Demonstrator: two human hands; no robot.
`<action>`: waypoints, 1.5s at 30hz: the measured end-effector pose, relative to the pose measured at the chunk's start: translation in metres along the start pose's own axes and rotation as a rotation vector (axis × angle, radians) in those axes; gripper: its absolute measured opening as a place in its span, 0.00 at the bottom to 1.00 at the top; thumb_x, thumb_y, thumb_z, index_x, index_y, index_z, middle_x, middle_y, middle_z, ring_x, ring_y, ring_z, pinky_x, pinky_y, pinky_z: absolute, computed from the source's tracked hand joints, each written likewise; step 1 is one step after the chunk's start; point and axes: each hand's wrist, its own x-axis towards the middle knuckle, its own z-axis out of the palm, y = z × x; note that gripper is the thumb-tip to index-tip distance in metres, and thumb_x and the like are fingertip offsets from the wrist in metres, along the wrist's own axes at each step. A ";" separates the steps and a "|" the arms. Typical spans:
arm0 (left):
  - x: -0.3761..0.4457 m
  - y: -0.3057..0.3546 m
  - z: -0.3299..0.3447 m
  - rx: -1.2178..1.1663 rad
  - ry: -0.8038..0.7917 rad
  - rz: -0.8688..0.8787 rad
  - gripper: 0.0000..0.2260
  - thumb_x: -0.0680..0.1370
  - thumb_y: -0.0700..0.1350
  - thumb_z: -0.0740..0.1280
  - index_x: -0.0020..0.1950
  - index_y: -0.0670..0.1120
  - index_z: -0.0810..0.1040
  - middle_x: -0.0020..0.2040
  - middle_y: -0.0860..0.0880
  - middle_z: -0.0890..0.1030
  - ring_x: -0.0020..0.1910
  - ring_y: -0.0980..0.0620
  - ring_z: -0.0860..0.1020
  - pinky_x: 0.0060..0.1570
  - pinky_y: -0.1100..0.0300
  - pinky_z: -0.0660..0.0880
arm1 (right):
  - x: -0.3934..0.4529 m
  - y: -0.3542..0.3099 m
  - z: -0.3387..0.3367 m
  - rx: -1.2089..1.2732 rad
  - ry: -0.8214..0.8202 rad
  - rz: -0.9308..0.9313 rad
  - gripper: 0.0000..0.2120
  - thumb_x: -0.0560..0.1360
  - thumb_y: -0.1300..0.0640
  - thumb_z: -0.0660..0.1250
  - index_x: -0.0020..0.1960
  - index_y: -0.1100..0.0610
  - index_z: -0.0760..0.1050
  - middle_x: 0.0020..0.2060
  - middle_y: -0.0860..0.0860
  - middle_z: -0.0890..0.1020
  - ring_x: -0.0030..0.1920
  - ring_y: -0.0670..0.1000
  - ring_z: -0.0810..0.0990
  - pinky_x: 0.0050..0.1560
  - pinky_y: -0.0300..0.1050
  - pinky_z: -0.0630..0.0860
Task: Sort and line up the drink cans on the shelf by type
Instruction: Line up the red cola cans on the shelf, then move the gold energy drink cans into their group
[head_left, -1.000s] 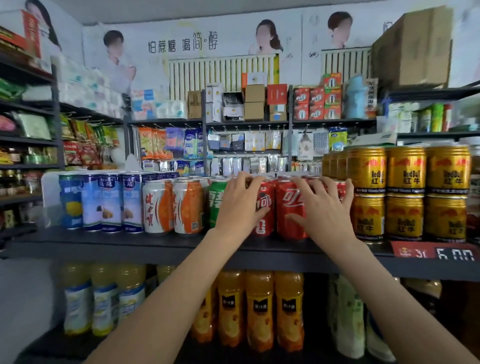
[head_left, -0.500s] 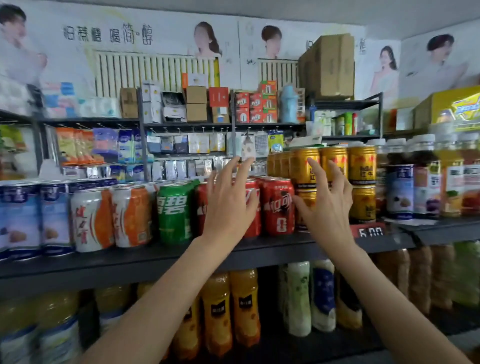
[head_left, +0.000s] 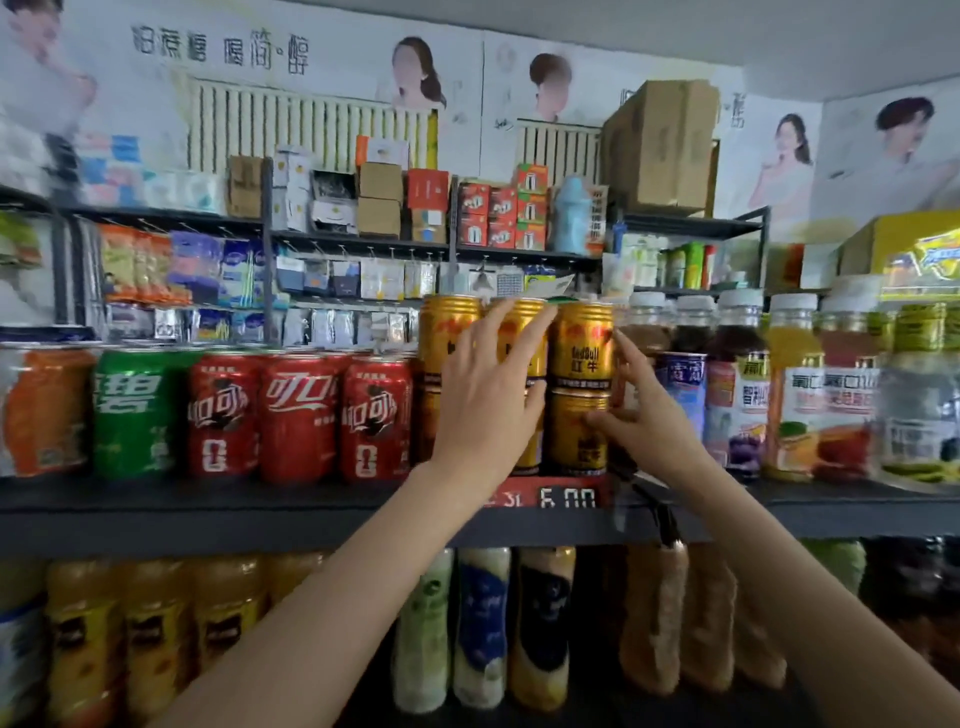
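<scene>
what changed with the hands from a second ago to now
Both hands left the red cans and moved right to the stacked gold cans. The left hand now lies with straight fingers across the front of the gold stack; the right hand touches the stack's right side, thumb on the lower can. Neither clearly grips one. The red cans, green can and gold stacks stand as before.

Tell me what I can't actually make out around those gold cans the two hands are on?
All in the head view:
- Middle gold cans: labels covered by the left hand.
- Price tag: left part hidden behind the left wrist.
- Orange can: blurred, cut off by the left edge.
- Right hand: hides the neighbouring bottle's label.
</scene>
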 end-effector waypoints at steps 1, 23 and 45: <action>0.005 0.005 0.008 0.046 -0.028 -0.030 0.28 0.77 0.46 0.63 0.74 0.57 0.55 0.75 0.48 0.55 0.73 0.47 0.53 0.69 0.51 0.54 | 0.005 0.008 0.000 0.056 -0.018 -0.003 0.41 0.73 0.62 0.69 0.75 0.43 0.49 0.59 0.38 0.67 0.57 0.42 0.71 0.56 0.43 0.73; -0.007 0.013 0.034 0.184 -0.049 -0.226 0.31 0.75 0.45 0.67 0.74 0.55 0.56 0.71 0.45 0.55 0.60 0.52 0.67 0.58 0.62 0.69 | 0.016 0.046 -0.025 0.229 -0.051 -0.053 0.48 0.68 0.60 0.74 0.76 0.47 0.45 0.71 0.50 0.65 0.71 0.50 0.64 0.67 0.48 0.64; -0.007 0.025 0.045 0.265 -0.138 -0.251 0.35 0.76 0.46 0.66 0.75 0.60 0.47 0.71 0.45 0.51 0.69 0.46 0.59 0.54 0.60 0.71 | 0.009 0.029 0.010 0.058 -0.060 -0.225 0.48 0.71 0.63 0.71 0.73 0.36 0.42 0.72 0.54 0.60 0.67 0.51 0.66 0.63 0.45 0.67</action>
